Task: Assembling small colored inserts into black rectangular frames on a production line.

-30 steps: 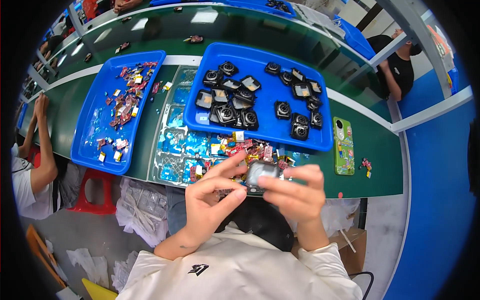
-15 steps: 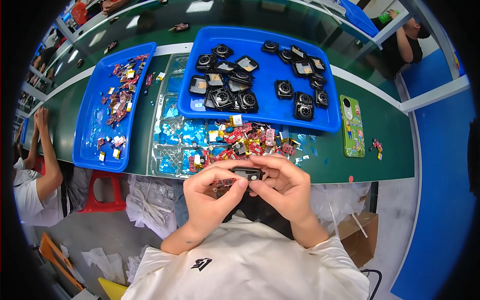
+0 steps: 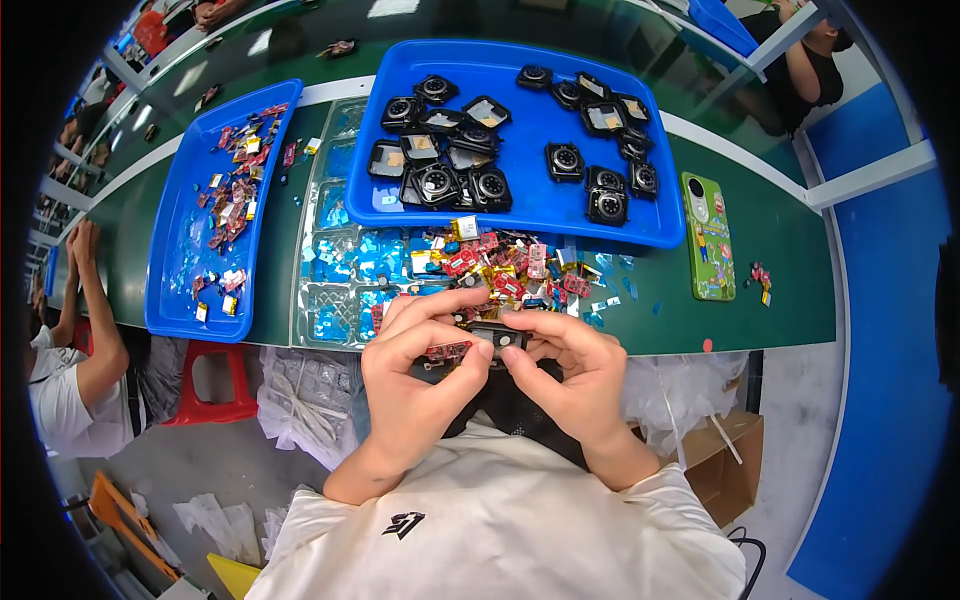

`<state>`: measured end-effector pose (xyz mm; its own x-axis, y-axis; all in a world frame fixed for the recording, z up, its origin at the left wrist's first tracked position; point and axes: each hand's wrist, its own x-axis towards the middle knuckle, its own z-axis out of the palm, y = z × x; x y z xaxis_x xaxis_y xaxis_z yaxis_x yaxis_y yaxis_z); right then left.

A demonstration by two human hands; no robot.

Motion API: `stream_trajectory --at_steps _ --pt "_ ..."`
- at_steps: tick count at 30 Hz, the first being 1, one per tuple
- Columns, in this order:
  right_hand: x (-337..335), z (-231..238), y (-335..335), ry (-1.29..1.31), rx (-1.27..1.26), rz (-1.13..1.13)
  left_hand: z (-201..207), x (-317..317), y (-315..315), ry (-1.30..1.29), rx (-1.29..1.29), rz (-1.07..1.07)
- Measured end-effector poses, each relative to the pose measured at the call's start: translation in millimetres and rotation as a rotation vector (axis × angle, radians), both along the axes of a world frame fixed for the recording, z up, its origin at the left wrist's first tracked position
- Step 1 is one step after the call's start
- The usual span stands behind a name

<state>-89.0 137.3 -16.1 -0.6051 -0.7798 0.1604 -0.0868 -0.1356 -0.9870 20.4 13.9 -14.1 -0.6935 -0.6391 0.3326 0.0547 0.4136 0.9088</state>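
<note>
Just in front of my body, at the table's near edge, both hands are together around a black watch case [image 3: 497, 336]. My right hand [image 3: 578, 378] pinches the case at its right end, thumb on the inner side. Between the thumb and fingers of my left hand [image 3: 415, 370] is a small red circuit board [image 3: 448, 351]; the thumb tip reaches the left end of the case. Whether the board is still joined to the case is hidden by my fingers. Right beyond my hands lies a pile of red circuit boards and small batteries [image 3: 505, 280].
A large blue tray [image 3: 530, 130] of black watch cases stands beyond the pile. Another blue tray [image 3: 180, 250] at left holds boards and batteries. A clear plastic blister tray [image 3: 328, 298] holds blue film bits. A green-cased phone [image 3: 708, 240] lies right. Someone [image 3: 95, 310] sits at left.
The index finger of my left hand has lifted and straightened over the watch case. Both hands still hold their parts close together. The whole view has shifted slightly.
</note>
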Motion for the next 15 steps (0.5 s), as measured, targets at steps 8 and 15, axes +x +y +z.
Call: stream_trajectory --at_steps 8,15 --pt "0.5 -1.9 1.0 0.13 0.006 -0.028 1.8 0.0 1.8 -0.026 0.02 0.012" --pt "2.2 -13.5 -4.6 0.159 -0.106 -0.155 4.1 -0.3 8.7 -0.021 -0.178 0.037"
